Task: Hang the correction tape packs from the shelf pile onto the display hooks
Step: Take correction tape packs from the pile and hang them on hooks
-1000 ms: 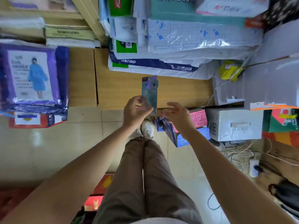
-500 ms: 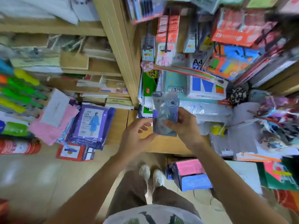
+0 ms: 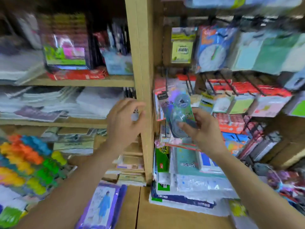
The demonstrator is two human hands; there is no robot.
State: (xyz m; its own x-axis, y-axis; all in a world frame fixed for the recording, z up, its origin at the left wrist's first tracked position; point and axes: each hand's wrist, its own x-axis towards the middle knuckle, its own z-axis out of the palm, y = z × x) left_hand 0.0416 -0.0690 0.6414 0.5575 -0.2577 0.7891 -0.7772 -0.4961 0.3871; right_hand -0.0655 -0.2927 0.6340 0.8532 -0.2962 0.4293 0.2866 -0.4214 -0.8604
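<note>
Your tape pack [image 3: 177,111] stands nearly upright, top leaning left, pinched low by your right hand [image 3: 204,129]; your left hand [image 3: 123,119] curls loosely, hold unclear.

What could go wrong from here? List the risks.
1. The right hand pinches the correction tape pack only at its lower end, so it may tilt or slip on the way to a hook.
2. The hooks are crowded with hanging packs; pushing in could knock some loose.
3. The left hand is off the pack, by the wooden post, giving no support.
</note>
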